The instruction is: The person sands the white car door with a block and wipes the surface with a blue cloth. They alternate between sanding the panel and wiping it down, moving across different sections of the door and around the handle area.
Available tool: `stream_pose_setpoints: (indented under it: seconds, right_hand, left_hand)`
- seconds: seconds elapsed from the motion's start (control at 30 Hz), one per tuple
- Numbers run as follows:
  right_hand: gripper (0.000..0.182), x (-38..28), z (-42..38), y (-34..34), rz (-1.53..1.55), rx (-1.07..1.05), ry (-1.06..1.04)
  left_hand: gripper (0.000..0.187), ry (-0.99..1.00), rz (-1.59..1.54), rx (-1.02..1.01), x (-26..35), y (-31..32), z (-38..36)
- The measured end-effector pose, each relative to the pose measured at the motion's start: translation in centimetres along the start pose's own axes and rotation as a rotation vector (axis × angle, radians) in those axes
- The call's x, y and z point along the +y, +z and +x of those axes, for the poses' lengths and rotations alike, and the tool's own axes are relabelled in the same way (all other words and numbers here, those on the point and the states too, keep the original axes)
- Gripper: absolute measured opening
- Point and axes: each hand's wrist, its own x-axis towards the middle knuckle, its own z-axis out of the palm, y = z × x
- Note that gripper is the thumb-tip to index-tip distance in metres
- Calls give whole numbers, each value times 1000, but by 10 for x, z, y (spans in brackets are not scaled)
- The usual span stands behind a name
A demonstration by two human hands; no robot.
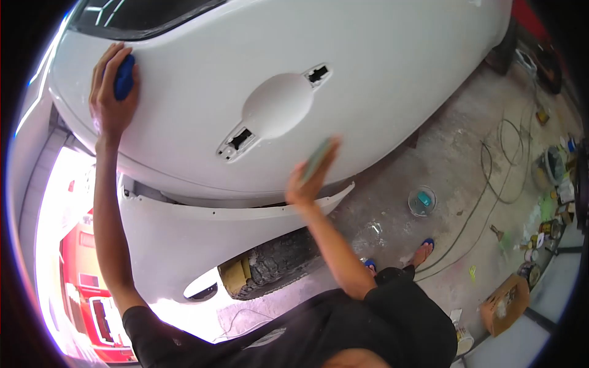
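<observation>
My left hand (pixel 110 92) is at the upper left of a white car door (pixel 202 86), below the dark window. Its fingers curve around a rounded blue lump (pixel 124 78), pressed near the panel. Lower down, my right hand (pixel 311 179), somewhat blurred, holds a flat grey-green pad (pixel 316 161) close to the door's lower part. Between the hands, a round handle recess (pixel 279 104) shows in the door, with a dark opening on either side and no handle fitted.
A white fender (pixel 184 233) and a tire (pixel 276 264) stand below the door. On the floor are a round container (pixel 423 200) holding a teal piece, a long hose (pixel 475 211) and a cardboard box (pixel 504 305). Several cans and tubs line the right wall.
</observation>
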Motion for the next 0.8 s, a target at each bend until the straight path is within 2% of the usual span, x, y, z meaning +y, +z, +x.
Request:
stream_pose_setpoints:
  seconds: [0.03,0.13,0.2,0.3,0.37,0.43,0.5,0.57,0.6,0.67,0.73,0.77,0.8]
  right_hand:
    - [90,-12,-33,0,-61,-120,-195]
    - [81,-16,53,-24,-95,-54,-136]
    - [72,-7,153,-36,-102,102,78]
    - [75,-26,120,-16,-54,111,-2]
    - [82,-54,2,7,-66,-168,-294]
    - [86,-64,-43,19,-161,-333,-404]
    - [83,-63,51,-5,-66,-163,-271]
    - [81,-59,163,-18,-132,75,-69]
    - [81,-58,167,-18,-89,94,-50]
    - [80,-64,166,-13,-9,112,-16]
    - [88,-71,61,-5,36,-109,-231]
    - [89,-60,6,8,-60,-274,-336]
    - [89,-54,16,0,-104,-291,-375]
  left_hand:
    - [38,9,3,0,-3,0,-1]
    - [38,10,17,-6,-6,1,-3]
    - [37,3,33,-8,-4,1,-3]
    - [38,-25,33,-16,-3,0,-3]
    - [38,-32,40,-1,-2,0,-2]
    - [39,-28,35,-6,1,-1,-4]
    - [41,-20,49,-10,0,-3,-2]
    - [41,-15,49,4,-1,-1,-1]
    - [41,-6,41,4,-2,0,0]
    - [42,-27,29,-10,0,-1,-2]
    - [42,-23,34,8,-6,3,-6]
    - [43,-14,36,6,-8,3,-7]
    - [43,-14,27,1,-6,2,-5]
